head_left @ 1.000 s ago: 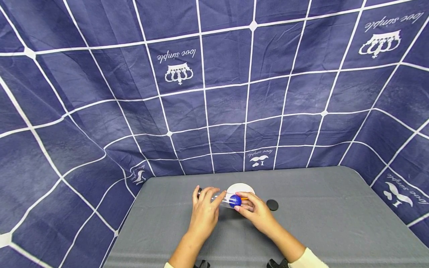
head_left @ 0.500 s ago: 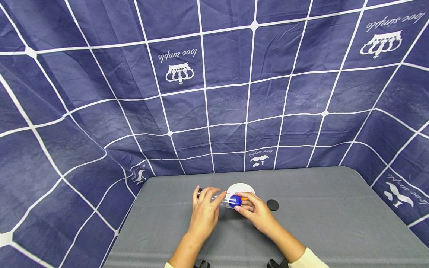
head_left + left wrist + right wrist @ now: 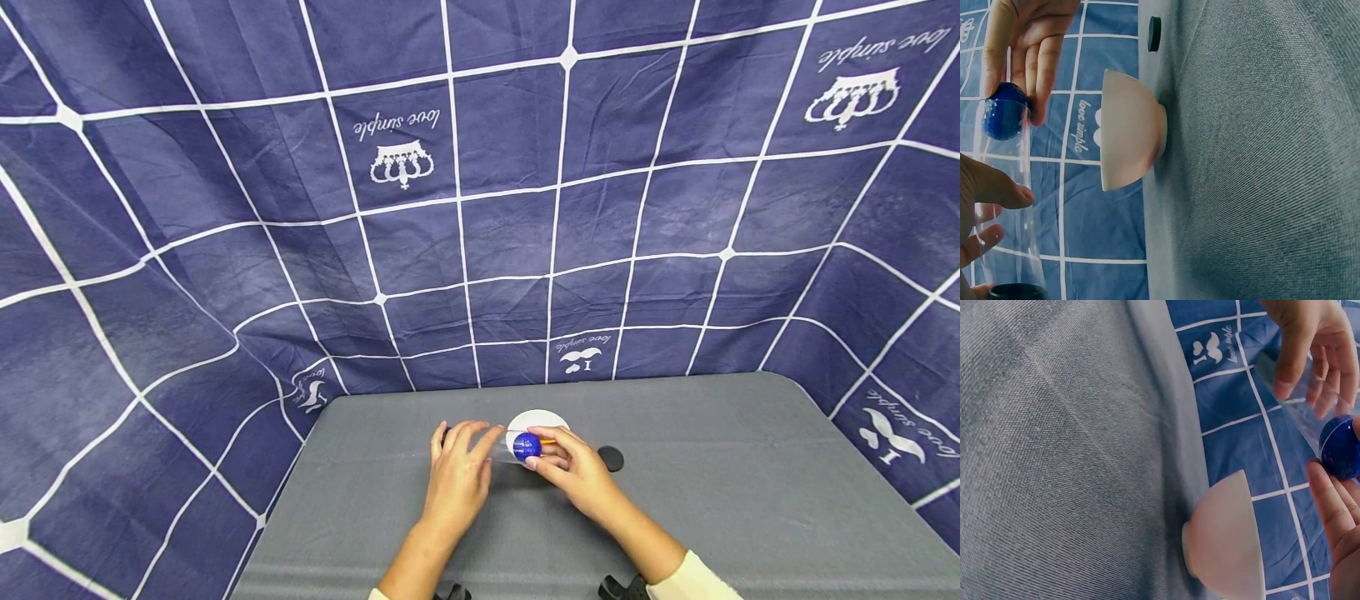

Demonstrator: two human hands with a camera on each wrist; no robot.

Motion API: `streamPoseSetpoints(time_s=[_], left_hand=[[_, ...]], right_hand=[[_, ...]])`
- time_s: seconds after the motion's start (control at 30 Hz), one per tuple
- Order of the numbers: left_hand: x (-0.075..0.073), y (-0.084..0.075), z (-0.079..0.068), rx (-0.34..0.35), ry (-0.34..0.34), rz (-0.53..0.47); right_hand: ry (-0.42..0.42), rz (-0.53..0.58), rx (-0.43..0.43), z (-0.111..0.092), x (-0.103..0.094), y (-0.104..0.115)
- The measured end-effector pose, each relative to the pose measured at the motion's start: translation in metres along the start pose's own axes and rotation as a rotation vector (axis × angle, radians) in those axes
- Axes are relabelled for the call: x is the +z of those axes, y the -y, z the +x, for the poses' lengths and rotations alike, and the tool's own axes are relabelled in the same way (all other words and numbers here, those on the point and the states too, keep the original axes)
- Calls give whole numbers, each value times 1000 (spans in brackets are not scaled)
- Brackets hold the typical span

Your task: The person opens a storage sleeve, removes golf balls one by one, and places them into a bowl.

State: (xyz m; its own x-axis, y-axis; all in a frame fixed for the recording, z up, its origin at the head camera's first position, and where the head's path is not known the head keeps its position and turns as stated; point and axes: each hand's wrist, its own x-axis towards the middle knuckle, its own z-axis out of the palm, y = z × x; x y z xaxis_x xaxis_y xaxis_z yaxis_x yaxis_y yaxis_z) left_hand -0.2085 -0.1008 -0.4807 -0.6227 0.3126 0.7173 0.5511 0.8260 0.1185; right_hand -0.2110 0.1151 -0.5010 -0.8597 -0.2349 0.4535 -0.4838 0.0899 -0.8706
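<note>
My left hand (image 3: 459,475) grips a clear tube (image 3: 1016,244), held sideways above the table. A black cap (image 3: 1017,292) closes the tube's far left end. At the other end sits a dark blue ball (image 3: 527,447), speckled and shiny, partly inside the tube's mouth in the left wrist view. My right hand (image 3: 577,471) pinches this ball between thumb and fingers. A bit of orange (image 3: 547,442) shows beside the right fingers, mostly hidden. Behind the hands stands a white bowl (image 3: 1129,131), partly covered by the right hand in the head view.
A flat black disc, like a lid (image 3: 611,458), lies on the grey cloth table (image 3: 712,467) to the right of the bowl. Blue curtains with white grid lines (image 3: 510,242) hang behind the table and at both sides.
Both hands stay almost in place. The blue ball has shifted slightly upward in the head view, and the left forefinger tip has moved a little left.
</note>
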Motion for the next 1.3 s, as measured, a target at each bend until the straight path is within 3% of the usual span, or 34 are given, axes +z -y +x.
streamPoseSetpoints(time_s=[0.37,0.7,1.1,1.3], left_hand=[[8,4,-5,-111,-8,-88],[5,1,-5,-315,36,-248],[11,3,-9,-485,84,-422],[17,8,-12,-557,88,-505]], right_hand=[[-36,-28,-14,5,-6,2],[-51,-35,-12,8,-13,1],[-94,-222,-88,5,-17,-17],[-86,-421,-143,5,-19,-25]])
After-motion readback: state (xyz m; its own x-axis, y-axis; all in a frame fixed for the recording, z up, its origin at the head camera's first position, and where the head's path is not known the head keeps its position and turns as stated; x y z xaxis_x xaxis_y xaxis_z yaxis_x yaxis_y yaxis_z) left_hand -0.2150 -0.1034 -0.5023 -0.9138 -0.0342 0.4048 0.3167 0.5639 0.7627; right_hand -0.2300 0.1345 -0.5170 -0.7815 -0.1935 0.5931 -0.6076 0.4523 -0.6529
